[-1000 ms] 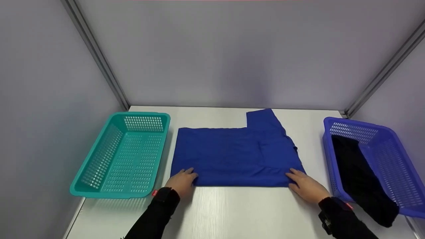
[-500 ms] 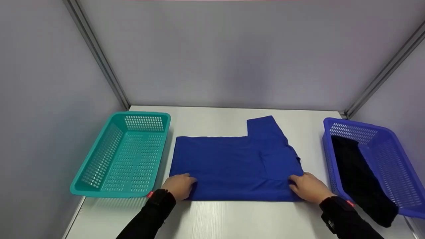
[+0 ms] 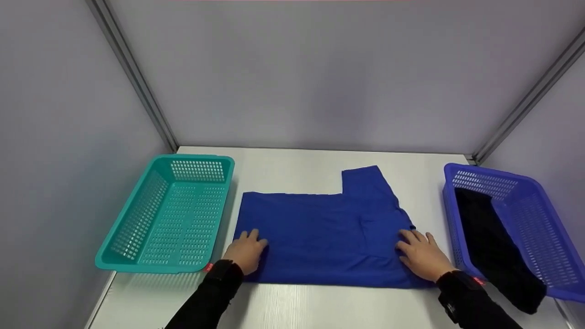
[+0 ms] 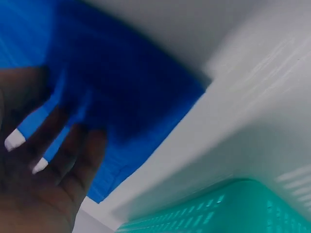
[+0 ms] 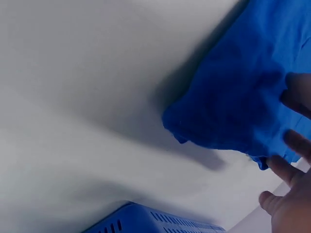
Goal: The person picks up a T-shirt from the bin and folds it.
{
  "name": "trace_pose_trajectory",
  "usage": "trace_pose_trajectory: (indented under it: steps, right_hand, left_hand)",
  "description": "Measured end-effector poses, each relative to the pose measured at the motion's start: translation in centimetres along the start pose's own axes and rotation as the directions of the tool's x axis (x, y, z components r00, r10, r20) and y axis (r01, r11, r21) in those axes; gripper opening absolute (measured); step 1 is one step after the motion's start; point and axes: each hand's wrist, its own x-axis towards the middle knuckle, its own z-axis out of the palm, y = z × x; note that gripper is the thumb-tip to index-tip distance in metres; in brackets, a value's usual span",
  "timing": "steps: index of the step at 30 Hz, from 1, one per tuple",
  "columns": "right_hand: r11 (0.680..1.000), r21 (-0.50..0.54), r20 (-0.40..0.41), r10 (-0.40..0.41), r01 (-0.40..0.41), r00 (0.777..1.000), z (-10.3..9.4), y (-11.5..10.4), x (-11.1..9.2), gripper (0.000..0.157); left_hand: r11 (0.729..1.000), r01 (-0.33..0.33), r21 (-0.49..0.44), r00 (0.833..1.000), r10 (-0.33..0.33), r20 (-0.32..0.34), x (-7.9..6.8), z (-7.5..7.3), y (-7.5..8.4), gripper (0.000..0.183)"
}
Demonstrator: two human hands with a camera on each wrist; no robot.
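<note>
A blue short-sleeved shirt, folded lengthwise, lies flat on the white table with one sleeve pointing to the back. Over its left end is my left hand, fingers spread and fingertips at the cloth. My right hand is at the collar end, its fingers likewise spread over the fabric. In the left wrist view, the left hand casts a dark shadow on a shirt corner. The right wrist view has the right hand beside the shirt's edge, some fingers extending past the cloth.
To the left stands a teal basket with nothing in it. On the right, a purple basket holds a black cloth that hangs over its near rim. Grey panels enclose the table at the back and sides.
The shirt has slid toward the near side of the table. Both hands curled at its near edge half a second ago; now their fingers are spread farther up the cloth.
</note>
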Motion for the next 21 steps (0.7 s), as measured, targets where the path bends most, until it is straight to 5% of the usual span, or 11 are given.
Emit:
trace_pose_trajectory:
  steps: [6,12,17,21]
  right_hand:
    - [0.998,0.060,0.022,0.023,-0.024,0.999,0.7,-0.7,0.8,0.036]
    - [0.998,-0.001,-0.010,0.056,-0.056,0.998,0.8,-1.1,1.6,0.073]
    - [0.995,-0.028,0.032,0.095,-0.094,0.995,0.7,-1.3,1.9,0.059]
    - [0.994,-0.035,-0.008,0.102,-0.102,0.995,1.0,-1.3,2.1,0.042]
  left_hand:
    - [0.996,0.083,-0.012,0.997,-0.083,-0.004,0.3,1.1,-0.9,0.065]
    - [0.993,0.114,0.010,0.994,-0.114,0.002,0.4,0.7,-0.8,0.063]
    - [0.993,0.116,0.000,0.993,-0.116,-0.026,0.4,0.6,-0.7,0.051]
    - [0.994,0.100,0.036,0.993,-0.097,-0.073,0.3,0.7,-0.9,0.045]
